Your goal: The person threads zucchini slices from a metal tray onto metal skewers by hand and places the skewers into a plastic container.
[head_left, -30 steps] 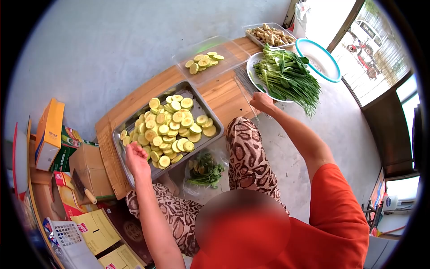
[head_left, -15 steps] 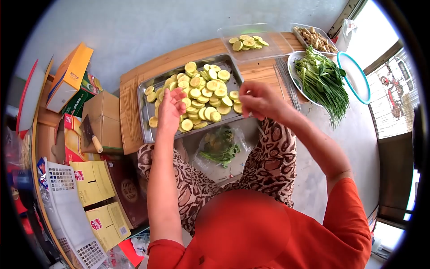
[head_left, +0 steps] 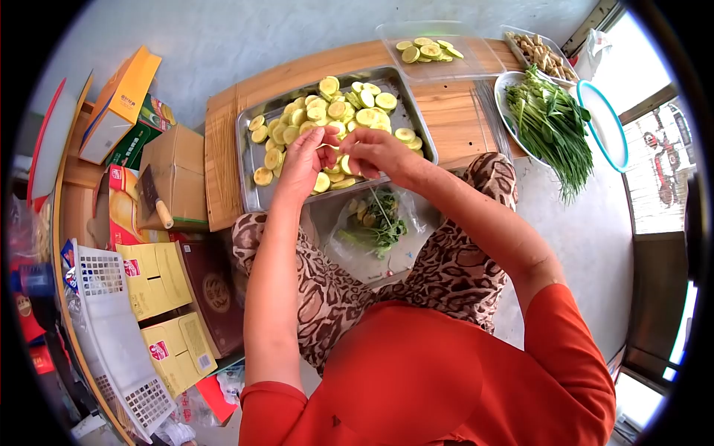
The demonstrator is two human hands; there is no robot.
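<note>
My left hand (head_left: pixel 308 165) is closed in a pinch above the front of a metal tray (head_left: pixel 256 199); what its fingers hold is hidden. Close beside it, my right hand (head_left: pixel 378 154) is pinched too, and a thin skewer (head_left: pixel 384 204) seems to run down from it. Round zucchini slices (head_left: pixel 327 111), pale with green rims, are heaped in the tray under and behind both hands. Below the tray's front edge, a clear plastic bag (head_left: pixel 348 241) holds green leafy scraps (head_left: pixel 387 232).
Thin sticks lie in bundles at the left (head_left: pixel 222 167) and right (head_left: pixel 487 115) of the wooden table (head_left: pixel 450 111). Behind are a clear container (head_left: pixel 476 67) with zucchini slices and a bowl of greens (head_left: pixel 547 123). A knife (head_left: pixel 160 204) rests among boxes at left.
My right hand has moved left, with the thin skewer, to meet my left hand. My left hand has shifted slightly right, and its fingers have drawn together. The view has shifted a little.
</note>
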